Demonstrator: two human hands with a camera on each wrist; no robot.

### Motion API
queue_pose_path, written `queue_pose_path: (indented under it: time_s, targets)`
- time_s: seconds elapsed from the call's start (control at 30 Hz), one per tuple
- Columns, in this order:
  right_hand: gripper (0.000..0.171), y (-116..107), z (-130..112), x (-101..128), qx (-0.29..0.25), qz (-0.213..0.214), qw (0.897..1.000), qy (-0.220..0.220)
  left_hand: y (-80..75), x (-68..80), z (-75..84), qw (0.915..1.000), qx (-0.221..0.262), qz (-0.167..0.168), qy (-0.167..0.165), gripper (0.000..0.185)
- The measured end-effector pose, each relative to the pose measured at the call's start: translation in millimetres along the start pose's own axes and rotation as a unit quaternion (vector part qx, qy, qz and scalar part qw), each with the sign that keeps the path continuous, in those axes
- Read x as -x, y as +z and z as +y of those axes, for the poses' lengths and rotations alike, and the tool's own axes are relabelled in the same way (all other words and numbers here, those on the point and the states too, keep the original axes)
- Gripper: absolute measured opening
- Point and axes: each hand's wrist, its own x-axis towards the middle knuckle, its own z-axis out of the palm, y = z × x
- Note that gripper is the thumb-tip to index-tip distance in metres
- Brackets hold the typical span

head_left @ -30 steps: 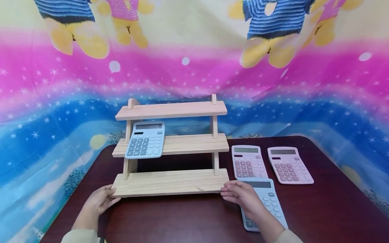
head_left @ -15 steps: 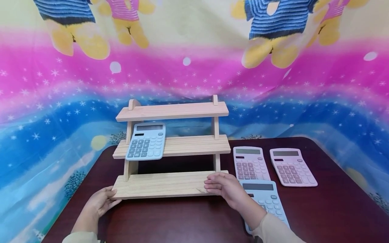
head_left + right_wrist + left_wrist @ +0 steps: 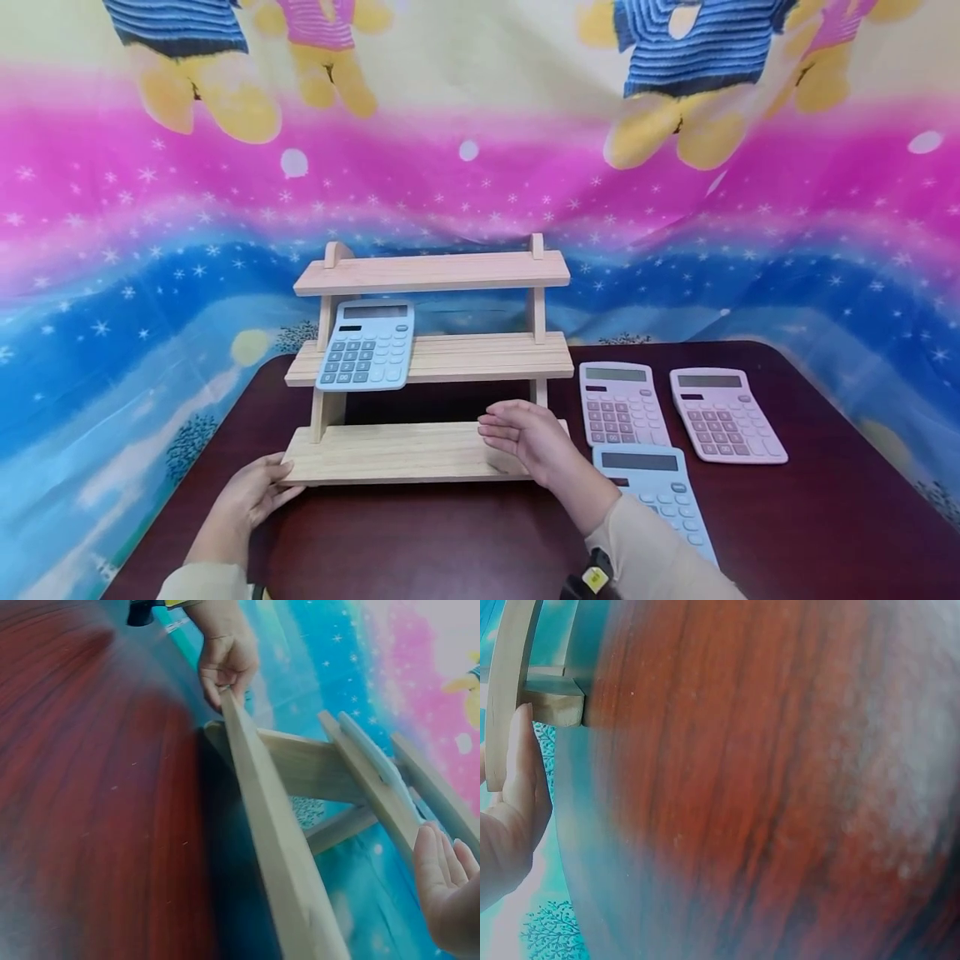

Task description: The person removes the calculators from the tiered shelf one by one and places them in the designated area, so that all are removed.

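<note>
A three-tier wooden display rack [image 3: 427,450] stands on the dark red table. My left hand [image 3: 255,493] pinches the left end of its bottom board; in the left wrist view the thumb lies along the board [image 3: 508,690], with other fingers hidden behind it. Above the right part of the bottom board is my right hand [image 3: 528,440], its fingers nearly straight and together, holding nothing. A light blue calculator [image 3: 367,346] leans on the left side of the middle tier. In the right wrist view the right hand [image 3: 450,892] overlaps the upper boards.
Right of the rack lie two pink calculators, one nearer the rack [image 3: 622,404] and one farther right [image 3: 727,415]. A second blue calculator [image 3: 663,487] is partly covered by the right forearm. A printed curtain [image 3: 465,192] hangs behind the table [image 3: 390,542].
My right hand has moved left and a little upward, from the bottom board's right end to above the board. The left hand keeps its grip on the left end.
</note>
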Motion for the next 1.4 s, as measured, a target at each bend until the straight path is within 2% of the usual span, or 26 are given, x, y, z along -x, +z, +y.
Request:
queue_pose_path:
  time_s: [0.2, 0.5, 0.8, 1.17, 1.4]
  targets:
    - [0.012, 11, -5, -14, -0.007, -0.001, 1.000, -0.007, -7.7, -9.3, -7.7, 0.9999, 0.005, -0.004, 0.013, 0.058]
    - [0.021, 29, -3, -31, -0.009, 0.010, 1.000, -0.005, 3.6, 3.5, -0.5, 0.9999, 0.012, 0.011, 0.006, 0.057]
    - [0.033, 40, -8, -46, -0.003, 0.018, 1.000, -0.002, 5.2, 1.4, 4.6, 0.9995, -0.021, 0.025, 0.001, 0.056]
    - [0.033, 59, -6, -66, -0.002, 0.039, 0.999, 0.010, 1.0, -1.9, 0.7, 0.9998, -0.010, 0.013, -0.008, 0.058]
    - [0.033, 73, 2, -70, 0.022, 0.054, 0.998, 0.012, -0.5, -0.9, 0.7, 0.9999, -0.015, -0.001, 0.004, 0.059]
